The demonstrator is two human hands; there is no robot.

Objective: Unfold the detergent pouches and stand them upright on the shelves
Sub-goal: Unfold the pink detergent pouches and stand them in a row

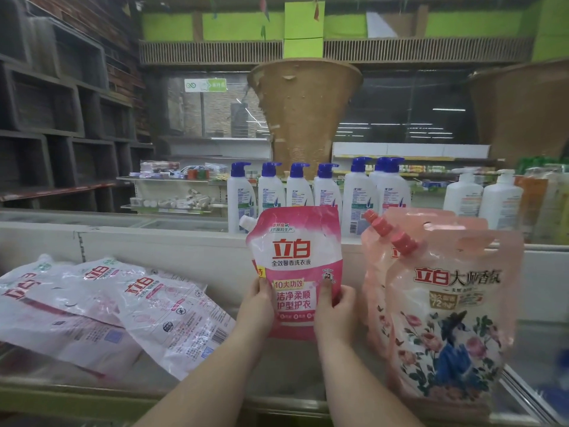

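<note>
A pink and white detergent pouch [294, 257] with a white spout stands upright at the middle of the shelf [37, 377]. My left hand [257, 306] grips its lower left edge, thumb on the front. My right hand [337, 309] grips its lower right edge the same way. To the right, two peach floral pouches [446, 318] with red caps stand upright, one behind the other. At the left, several pink pouches [101, 306] lie flat in an overlapping heap.
A white back wall [154, 251] runs behind the shelf. Above it stands a row of white pump bottles with blue tops [300, 192], and two white pump bottles [483, 195] further right. Dark cubby shelving [46, 118] fills the left side.
</note>
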